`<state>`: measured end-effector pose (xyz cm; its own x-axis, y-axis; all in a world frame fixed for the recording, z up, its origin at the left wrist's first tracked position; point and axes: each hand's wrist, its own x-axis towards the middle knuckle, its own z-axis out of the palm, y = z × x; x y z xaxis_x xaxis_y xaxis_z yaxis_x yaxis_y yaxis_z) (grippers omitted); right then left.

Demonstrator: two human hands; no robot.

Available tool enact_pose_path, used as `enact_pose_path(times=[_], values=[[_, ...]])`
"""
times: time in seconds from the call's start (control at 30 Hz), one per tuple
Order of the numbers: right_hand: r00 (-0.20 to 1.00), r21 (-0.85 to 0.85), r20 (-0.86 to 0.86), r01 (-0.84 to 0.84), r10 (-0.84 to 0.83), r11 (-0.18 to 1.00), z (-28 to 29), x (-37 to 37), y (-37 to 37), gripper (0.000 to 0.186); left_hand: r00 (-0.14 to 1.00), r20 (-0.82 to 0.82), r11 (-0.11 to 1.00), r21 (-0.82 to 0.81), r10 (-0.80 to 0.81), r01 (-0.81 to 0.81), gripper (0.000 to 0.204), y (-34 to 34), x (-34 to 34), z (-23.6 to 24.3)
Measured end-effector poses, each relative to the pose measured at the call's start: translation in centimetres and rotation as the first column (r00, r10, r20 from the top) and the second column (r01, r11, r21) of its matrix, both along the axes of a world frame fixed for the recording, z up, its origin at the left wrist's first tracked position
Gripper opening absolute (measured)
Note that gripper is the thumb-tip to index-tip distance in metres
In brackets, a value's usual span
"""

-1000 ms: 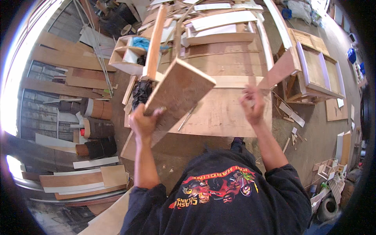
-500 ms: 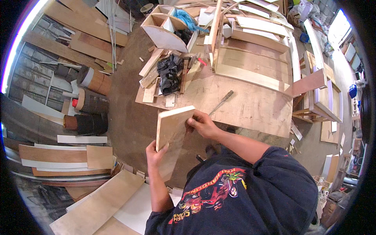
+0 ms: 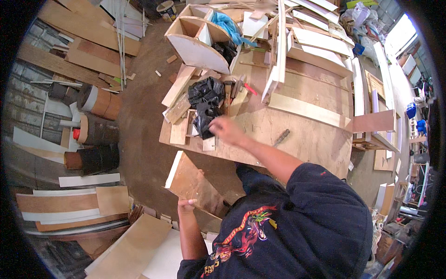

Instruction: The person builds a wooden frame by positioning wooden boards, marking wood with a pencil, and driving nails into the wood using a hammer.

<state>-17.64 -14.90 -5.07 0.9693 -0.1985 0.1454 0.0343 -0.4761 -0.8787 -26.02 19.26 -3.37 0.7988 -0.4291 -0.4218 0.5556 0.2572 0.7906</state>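
Note:
A flat wooden board [image 3: 191, 179] with a pale edge stands tilted low on the left, beside the workbench. My left hand [image 3: 186, 206] grips its edge, thumb on the face towards me. My right hand [image 3: 226, 130] is off the board, over the near left part of the plywood worktop [image 3: 316, 144]. Motion blurs its fingers, and it is closest to a crumpled black plastic bag [image 3: 204, 95]. Whether it touches the bag I cannot tell. To its right lies a screwdriver-like tool [image 3: 281, 137] with a dark handle, partly behind my right forearm.
Wood offcuts [image 3: 179, 111] and a red-handled tool [image 3: 251, 89] lie around the bag. Behind them stands a curved white shelf unit [image 3: 200, 51] holding a blue cloth [image 3: 226, 25]. A wooden frame [image 3: 306, 109] covers the bench's right part. Rolls [image 3: 98, 158] and stacked boards [image 3: 69, 204] line the left.
My right hand has let go of the board and swung forward over the bench towards the black bag. The board has dropped lower and tilted left in my left hand.

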Motion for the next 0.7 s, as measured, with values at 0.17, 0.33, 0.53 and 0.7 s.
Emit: enact_pose_path(times=[0.17, 0.33, 0.53, 0.7], values=[[0.731, -0.688, -0.092, 0.444, -0.677, 0.573, -8.9, 9.4, -13.3, 0.039, 1.0, 0.029, 0.998, 0.068, -0.012, 0.01, 0.108, -1.9, 5.8, 1.6], [0.587, -0.535, -0.489, 0.383, -0.645, 0.754, -10.8, 12.2, -18.2, 0.029, 0.997, 0.066, 0.994, 0.103, -0.051, 0.045, 0.106, -3.7, 9.5, 2.7], [0.646, -0.579, -0.3, 0.462, -0.702, 0.672, -7.5, 12.5, -16.0, 0.027, 0.987, -0.146, 0.98, 0.174, -0.069, 0.095, 0.108, -2.3, 12.3, 1.5], [0.694, -0.515, -0.067, 0.592, -0.717, 0.62, 0.0, 9.9, -12.7, 0.021, 0.992, 0.056, 0.981, 0.167, -0.111, 0.1, 0.1, -4.8, 14.0, 2.8]])
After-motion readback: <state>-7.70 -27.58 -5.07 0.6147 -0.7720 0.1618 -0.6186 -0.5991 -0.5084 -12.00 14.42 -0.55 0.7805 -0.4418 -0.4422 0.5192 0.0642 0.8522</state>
